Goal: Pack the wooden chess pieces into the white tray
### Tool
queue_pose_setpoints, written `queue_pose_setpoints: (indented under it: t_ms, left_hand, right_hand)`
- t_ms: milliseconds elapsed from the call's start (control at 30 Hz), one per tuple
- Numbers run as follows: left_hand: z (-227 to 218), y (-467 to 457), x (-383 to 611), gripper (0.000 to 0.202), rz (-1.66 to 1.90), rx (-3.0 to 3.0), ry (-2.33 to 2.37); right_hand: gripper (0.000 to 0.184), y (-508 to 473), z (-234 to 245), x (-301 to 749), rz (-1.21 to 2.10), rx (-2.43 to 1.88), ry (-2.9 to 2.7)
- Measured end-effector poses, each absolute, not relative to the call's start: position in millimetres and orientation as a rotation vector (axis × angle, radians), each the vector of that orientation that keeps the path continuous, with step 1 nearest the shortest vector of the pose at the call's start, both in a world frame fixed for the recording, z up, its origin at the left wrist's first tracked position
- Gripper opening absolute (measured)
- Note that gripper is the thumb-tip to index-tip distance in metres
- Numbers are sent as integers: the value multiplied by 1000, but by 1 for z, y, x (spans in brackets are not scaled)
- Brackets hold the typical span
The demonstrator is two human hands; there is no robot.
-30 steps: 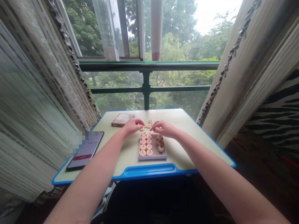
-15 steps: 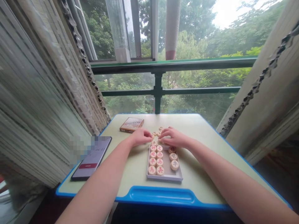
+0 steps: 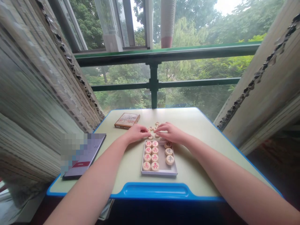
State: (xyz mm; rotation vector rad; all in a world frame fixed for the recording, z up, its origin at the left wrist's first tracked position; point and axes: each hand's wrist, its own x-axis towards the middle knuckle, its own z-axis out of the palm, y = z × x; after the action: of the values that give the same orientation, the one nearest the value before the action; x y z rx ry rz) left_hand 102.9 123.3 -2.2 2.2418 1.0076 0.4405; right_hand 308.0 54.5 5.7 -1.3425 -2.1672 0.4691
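A shallow white box (image 3: 160, 170) lies on the small table (image 3: 131, 162) and holds several round wooden chess pieces (image 3: 151, 154) with red and dark characters. Loose pieces (image 3: 154, 126) lie on the table just beyond the box. My left hand (image 3: 136, 132) rests by those loose pieces with its fingertips pinched together at one of them. My right hand (image 3: 170, 132) lies over the box's far edge, its fingers curled down on the loose pieces. What either hand's fingers hold is too small to make out.
A box lid (image 3: 127, 120) lies at the table's far left. A phone (image 3: 84, 154) lies at the near left corner. The table has a blue rim with a groove (image 3: 156, 190) at the near edge. A green railing (image 3: 164, 54) and curtains surround it.
The camera has swung about, so the table sits differently in view. Both hands stay at the loose pieces beyond the box, with only small finger shifts.
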Motion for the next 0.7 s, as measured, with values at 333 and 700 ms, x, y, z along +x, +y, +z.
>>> queue_pose_setpoints:
  t_ms: [333, 700]
  left_hand:
    - [5, 123, 96, 36, 334, 2159, 914]
    - [6, 126, 96, 41, 227, 2152, 896]
  right_hand:
    - [20, 57, 1, 304, 433, -1365, -2250]
    - [28, 58, 5, 302, 466, -1475, -2303]
